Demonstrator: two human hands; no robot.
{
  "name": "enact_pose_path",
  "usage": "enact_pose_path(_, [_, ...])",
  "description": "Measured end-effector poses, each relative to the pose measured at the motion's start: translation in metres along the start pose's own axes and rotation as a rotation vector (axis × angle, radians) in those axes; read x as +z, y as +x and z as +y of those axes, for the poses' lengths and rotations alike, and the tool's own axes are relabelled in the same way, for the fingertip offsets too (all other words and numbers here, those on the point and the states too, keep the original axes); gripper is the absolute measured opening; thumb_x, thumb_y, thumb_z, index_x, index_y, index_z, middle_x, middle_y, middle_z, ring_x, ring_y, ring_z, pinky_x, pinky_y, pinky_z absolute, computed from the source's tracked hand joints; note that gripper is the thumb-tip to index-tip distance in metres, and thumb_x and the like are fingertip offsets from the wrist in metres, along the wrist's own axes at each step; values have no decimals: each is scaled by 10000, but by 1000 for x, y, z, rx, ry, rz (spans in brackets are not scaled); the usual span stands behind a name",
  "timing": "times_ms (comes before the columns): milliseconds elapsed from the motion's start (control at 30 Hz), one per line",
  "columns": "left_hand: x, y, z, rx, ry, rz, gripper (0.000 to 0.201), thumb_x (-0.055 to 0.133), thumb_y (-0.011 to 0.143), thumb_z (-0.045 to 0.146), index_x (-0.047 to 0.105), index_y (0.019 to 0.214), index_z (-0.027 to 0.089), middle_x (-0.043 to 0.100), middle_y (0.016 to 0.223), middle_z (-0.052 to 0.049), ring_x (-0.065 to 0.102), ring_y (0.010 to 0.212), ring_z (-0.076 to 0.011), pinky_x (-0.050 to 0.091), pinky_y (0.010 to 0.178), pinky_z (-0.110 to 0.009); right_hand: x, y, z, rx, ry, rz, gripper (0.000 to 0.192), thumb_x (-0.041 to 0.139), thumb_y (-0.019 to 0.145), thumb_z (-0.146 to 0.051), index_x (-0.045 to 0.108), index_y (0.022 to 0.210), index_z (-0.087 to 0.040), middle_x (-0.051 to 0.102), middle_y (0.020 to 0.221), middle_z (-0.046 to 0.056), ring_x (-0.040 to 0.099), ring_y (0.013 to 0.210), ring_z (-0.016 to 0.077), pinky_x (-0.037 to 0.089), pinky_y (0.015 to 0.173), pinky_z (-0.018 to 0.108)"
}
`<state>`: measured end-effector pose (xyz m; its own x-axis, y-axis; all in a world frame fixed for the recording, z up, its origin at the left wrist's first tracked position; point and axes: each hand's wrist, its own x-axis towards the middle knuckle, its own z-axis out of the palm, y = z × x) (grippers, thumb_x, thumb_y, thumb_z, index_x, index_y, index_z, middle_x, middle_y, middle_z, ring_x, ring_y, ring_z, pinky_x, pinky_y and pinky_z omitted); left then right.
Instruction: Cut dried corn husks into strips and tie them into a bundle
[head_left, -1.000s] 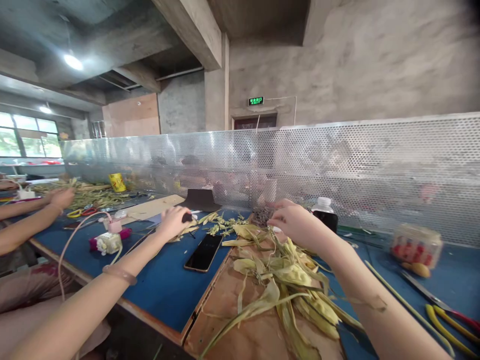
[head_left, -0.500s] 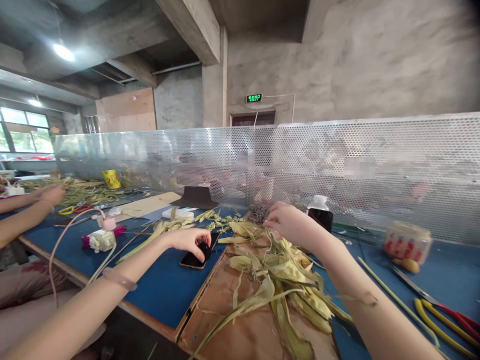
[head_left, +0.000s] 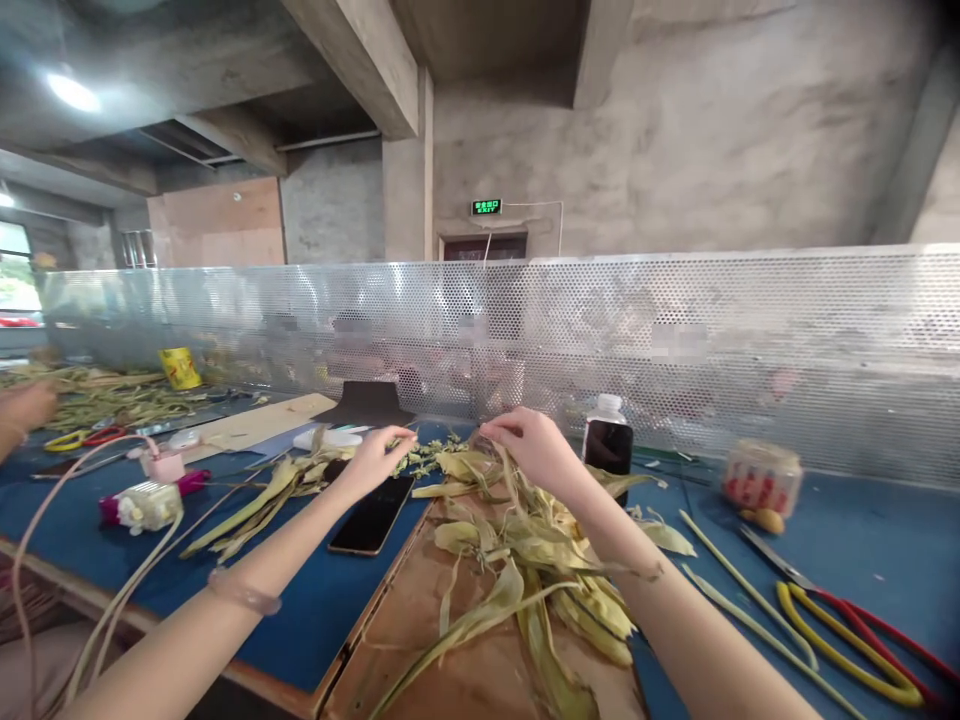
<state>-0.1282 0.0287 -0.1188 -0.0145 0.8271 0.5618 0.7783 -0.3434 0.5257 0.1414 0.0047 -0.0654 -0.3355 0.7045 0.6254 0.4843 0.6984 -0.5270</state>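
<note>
My left hand is closed in a pinch above the far end of a black phone; whatever is between the fingertips is too small to make out. Small pale green knotted pieces lie just beyond its fingertips. A small black object is partly hidden behind the left wrist. My right hand has its fingers pressed together at the far edge of a pile of dried corn husks. What it grips is hidden. Under the husks lies a brown wooden board.
A perforated metal screen borders the table's far side. To the right are a bottle with a dark phone against it, a plastic jar and scissors. Cables cross the left, near a co-worker's hand.
My left hand has lifted off the phone and moved toward the small green pieces; the black object now lies beside the phone. My right hand stays at the pile's far edge. The view turned right.
</note>
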Motion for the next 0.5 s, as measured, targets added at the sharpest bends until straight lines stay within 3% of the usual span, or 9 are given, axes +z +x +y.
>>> enact_pose_path(33, [9, -1, 20, 47, -178, -132, 368, 411, 879, 445, 652, 957, 179, 667, 1033, -87, 569, 1036, -247, 384, 936, -362, 5, 0, 3, 45, 67, 16, 234, 547, 838, -311, 728, 791, -170, 649, 667, 27, 572, 592, 138, 432, 602, 255])
enact_pose_path(100, [26, -2, 56, 120, -390, -274, 340, 449, 872, 450, 663, 930, 192, 684, 968, -50, 594, 949, -218, 410, 883, -332, 15, 0, 8, 108, 173, 40, 258, 522, 851, -326, 709, 799, -156, 632, 596, 11, 541, 506, 124, 422, 544, 251])
enact_pose_path(200, [47, -6, 86, 87, -630, -332, 239, 601, 800, 401, 659, 828, 171, 666, 802, -18, 595, 786, -173, 442, 739, -274, 28, -3, 12, 76, 221, 173, 238, 527, 854, -301, 694, 812, -136, 667, 679, 37, 584, 583, 138, 446, 565, 250])
enact_pose_path(267, [59, -8, 89, 40, -836, -336, 198, 640, 784, 351, 664, 840, 163, 662, 799, -19, 594, 773, -153, 450, 736, -258, 34, -6, 12, 27, 181, 253, 226, 528, 861, -276, 694, 819, -129, 677, 748, 54, 604, 670, 149, 470, 631, 260])
enact_pose_path(400, [73, -12, 78, -92, -1226, -431, 146, 672, 765, 228, 679, 889, 151, 690, 855, -49, 629, 794, -154, 501, 745, -258, 43, -13, 5, -38, 78, 272, 205, 536, 874, -277, 710, 844, -172, 666, 802, 30, 588, 821, 168, 470, 794, 294])
enact_pose_path(500, [70, -9, 70, -225, -1421, -389, 96, 621, 797, 152, 675, 875, 134, 701, 807, -57, 655, 721, -151, 542, 682, -260, 40, -14, -1, -78, 52, 250, 224, 542, 878, -281, 678, 1044, -216, 671, 958, 9, 581, 927, 155, 461, 870, 287])
